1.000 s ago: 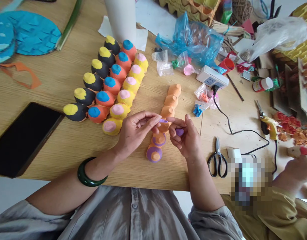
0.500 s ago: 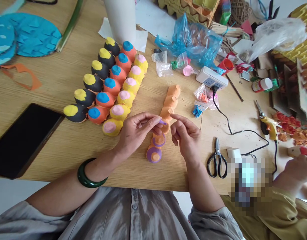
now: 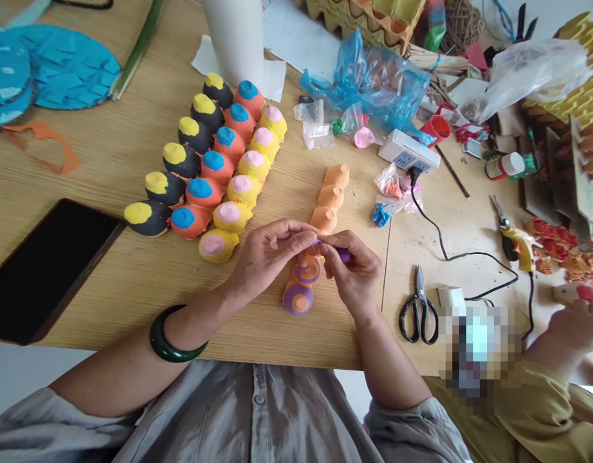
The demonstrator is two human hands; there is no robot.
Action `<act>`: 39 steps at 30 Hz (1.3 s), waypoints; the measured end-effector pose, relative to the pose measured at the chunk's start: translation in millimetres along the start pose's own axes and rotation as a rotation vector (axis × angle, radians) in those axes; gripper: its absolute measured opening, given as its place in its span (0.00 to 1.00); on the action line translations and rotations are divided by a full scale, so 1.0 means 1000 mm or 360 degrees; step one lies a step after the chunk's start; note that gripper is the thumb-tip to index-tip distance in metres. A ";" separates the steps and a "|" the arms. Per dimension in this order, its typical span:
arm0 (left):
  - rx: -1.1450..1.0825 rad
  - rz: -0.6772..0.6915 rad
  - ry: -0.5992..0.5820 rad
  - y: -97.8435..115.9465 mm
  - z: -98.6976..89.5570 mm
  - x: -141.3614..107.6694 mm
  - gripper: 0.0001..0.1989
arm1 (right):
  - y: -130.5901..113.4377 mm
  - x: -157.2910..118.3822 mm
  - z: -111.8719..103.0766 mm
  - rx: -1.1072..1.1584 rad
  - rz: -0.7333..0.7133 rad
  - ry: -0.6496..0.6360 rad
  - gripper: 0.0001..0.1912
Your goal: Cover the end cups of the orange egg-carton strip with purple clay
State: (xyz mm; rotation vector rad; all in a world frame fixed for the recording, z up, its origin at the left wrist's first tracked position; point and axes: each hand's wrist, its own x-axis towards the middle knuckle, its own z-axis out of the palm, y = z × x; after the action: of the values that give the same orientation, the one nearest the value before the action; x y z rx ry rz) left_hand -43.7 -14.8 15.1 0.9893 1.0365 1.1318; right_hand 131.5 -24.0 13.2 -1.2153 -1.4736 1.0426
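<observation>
Purple modelling clay shows between the fingers of my right hand, which is closed around it. My left hand pinches the tip of the clay, and the fingertips of both hands meet. Below them lies a row of orange bumps, like an egg-carton strip, partly hidden by my hands. Its nearest bump has purple around an orange centre; the bump behind carries a purple ring. To the left stand joined rows of black-and-yellow bumps, orange-and-blue bumps and yellow-and-pink bumps.
A black phone lies at the left. Scissors, a power strip with its cord and a glue gun are to the right. Behind are small clay bags and a blue plastic bag. Another person's hand is far right.
My right hand's extended index finger has drawn in, and that hand has moved left to meet my left fingertips at the purple clay. My left hand has barely moved.
</observation>
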 end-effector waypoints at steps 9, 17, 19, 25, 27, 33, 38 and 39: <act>0.0063 0.0013 0.0054 0.006 -0.001 0.000 0.20 | -0.002 0.001 0.001 -0.0056 -0.0084 -0.0105 0.20; 0.0138 0.0008 -0.0010 0.002 -0.001 -0.003 0.27 | -0.004 0.002 0.000 -0.0147 -0.0050 0.0045 0.10; 0.0237 0.0095 0.0048 0.002 -0.001 -0.003 0.27 | -0.005 0.004 -0.001 -0.0020 0.0149 0.0126 0.16; 0.0352 0.0387 -0.0009 -0.003 -0.003 0.000 0.13 | -0.006 0.010 -0.001 0.0377 0.0573 -0.0102 0.26; 0.0458 0.0444 -0.0008 -0.005 -0.003 -0.001 0.08 | -0.007 0.010 -0.002 0.0392 0.0572 -0.0128 0.28; 0.0383 0.0334 0.0059 -0.001 -0.003 -0.002 0.09 | -0.008 0.010 -0.009 0.0327 0.0365 -0.0082 0.19; 0.0234 0.0170 0.0024 0.003 -0.002 -0.001 0.14 | -0.008 0.007 -0.008 -0.0054 -0.0003 -0.0097 0.12; 0.0227 0.0140 0.0015 0.003 -0.002 -0.001 0.15 | -0.007 0.007 -0.008 -0.0103 -0.0032 -0.0082 0.10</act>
State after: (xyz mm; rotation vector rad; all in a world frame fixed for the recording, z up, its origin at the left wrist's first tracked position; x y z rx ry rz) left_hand -46.3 -14.9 17.4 1.1536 1.1020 1.1469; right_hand 137.1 -17.8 23.0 -1.2245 -1.5667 1.0264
